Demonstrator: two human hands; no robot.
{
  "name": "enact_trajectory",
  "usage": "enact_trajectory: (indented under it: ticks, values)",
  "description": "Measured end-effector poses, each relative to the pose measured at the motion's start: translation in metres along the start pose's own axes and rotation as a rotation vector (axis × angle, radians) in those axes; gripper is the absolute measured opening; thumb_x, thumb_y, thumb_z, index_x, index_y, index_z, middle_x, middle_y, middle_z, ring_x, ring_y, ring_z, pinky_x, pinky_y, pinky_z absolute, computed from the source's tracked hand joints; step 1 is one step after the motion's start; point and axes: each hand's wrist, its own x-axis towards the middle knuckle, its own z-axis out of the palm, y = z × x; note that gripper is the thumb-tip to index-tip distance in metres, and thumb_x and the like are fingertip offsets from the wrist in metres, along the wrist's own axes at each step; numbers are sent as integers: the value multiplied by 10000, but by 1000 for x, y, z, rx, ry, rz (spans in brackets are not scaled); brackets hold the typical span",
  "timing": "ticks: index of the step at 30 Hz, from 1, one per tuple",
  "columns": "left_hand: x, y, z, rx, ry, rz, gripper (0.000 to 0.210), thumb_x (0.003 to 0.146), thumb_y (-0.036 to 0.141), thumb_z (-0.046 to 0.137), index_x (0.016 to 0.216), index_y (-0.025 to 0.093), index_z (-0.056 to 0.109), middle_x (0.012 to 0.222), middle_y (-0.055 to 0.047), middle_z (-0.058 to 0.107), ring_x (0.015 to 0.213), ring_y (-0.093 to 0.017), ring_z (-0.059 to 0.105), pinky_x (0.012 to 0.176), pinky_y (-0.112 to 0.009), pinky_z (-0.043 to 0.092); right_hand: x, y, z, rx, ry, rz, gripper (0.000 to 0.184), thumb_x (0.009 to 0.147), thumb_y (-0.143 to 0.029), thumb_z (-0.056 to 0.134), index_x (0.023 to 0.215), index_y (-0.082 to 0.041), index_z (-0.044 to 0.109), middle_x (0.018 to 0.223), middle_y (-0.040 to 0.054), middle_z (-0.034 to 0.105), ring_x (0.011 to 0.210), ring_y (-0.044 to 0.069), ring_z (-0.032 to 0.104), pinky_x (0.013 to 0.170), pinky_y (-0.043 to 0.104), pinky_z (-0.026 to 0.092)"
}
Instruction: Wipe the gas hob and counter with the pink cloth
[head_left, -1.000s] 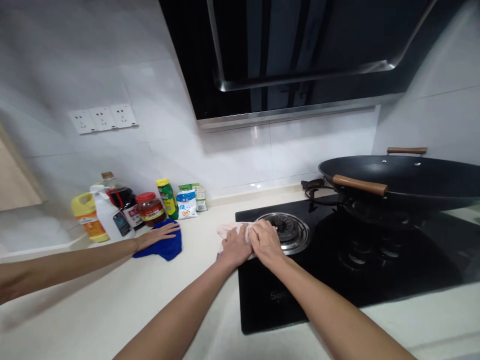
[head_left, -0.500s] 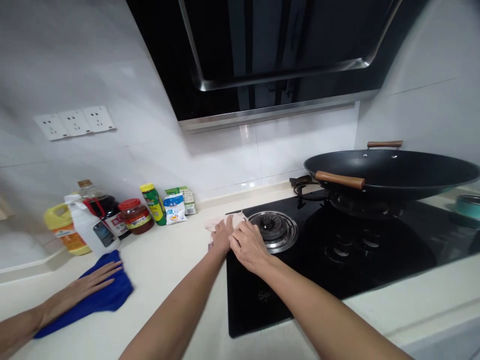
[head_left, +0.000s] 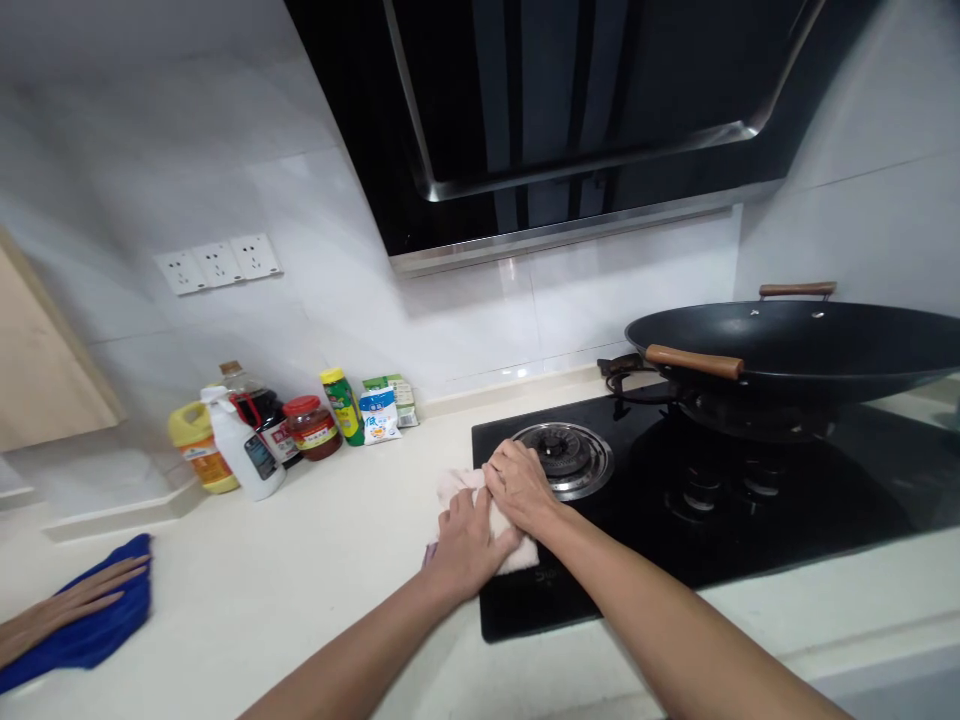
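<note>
Cloth (head_left: 459, 482), pale pink with a purplish edge, rumpled; lies across the left margin of the black glass cooktop (head_left: 637, 480) and the counter (head_left: 360, 540), near a round burner (head_left: 562, 455). Left hand (head_left: 469, 540): palm down on it, thumb apart from fingers. Right hand (head_left: 519, 484): fingers together over it; grip cannot be told. Both partly hide it.

Also: black wok (head_left: 817, 345), wooden handles, cooktop's right; red-lidded jar (head_left: 311, 428); white bottle (head_left: 244, 450); co-worker's hand (head_left: 79, 602) on blue cloth (head_left: 112, 632).

Single head view; looks forward and down across table (head_left: 315, 580) and hob (head_left: 645, 460) toward wall (head_left: 472, 320); table nearest, along lower edge; hob right of centre; hood (head_left: 585, 110) cut by top edge.
</note>
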Motion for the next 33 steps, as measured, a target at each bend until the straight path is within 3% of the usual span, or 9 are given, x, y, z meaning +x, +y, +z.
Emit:
enact_trajectory:
  ticks: [5, 11, 18, 25, 33]
  values:
    - [-7, 2, -1, 8, 4, 35, 590, 867, 593, 463, 1344, 246, 443, 1251, -115, 541, 1219, -314, 463, 1031, -449, 331, -1, -1, 0, 20, -9, 0, 254, 980, -242, 488, 774, -189, 628, 945, 33, 609, 921, 175, 502, 816, 334, 322]
    - [31, -2, 0, 2, 6, 0, 499, 939, 501, 368, 1359, 242, 439, 1333, -122, 525, 1299, -299, 412, 1082, -467, 294, 0, 1, 3, -5, 9, 4, 206, 957, -225, 503, 777, -196, 601, 920, 31, 596, 912, 180, 494, 812, 334, 328]
    - [77, -23, 15, 23, -20, -29, 520, 989, 387, 291, 1491, 254, 283, 1612, -117, 238, 1489, -306, 151, 1125, -516, 250, -1, 0, 4, -24, -3, -54, 200, 962, -228, 487, 805, -208, 609, 934, 37, 600, 920, 188, 479, 809, 345, 319]
    - [98, -35, 20, 22, -4, -32, 539, 978, 372, 295, 1507, 280, 245, 1574, -105, 324, 1438, -284, 277, 1103, -515, 302, 1, 0, 3, -56, -25, -61, 205, 957, -226, 507, 790, -202, 623, 939, 41, 602, 921, 190, 486, 801, 346, 323]
    - [93, -42, 11, 40, -26, -64, 547, 963, 406, 325, 1490, 272, 276, 1499, -121, 430, 1386, -281, 368, 1081, -501, 335, 1, -4, -3, -114, -55, -88, 195, 964, -238, 504, 843, -192, 650, 992, 59, 614, 940, 195, 486, 809, 348, 328]
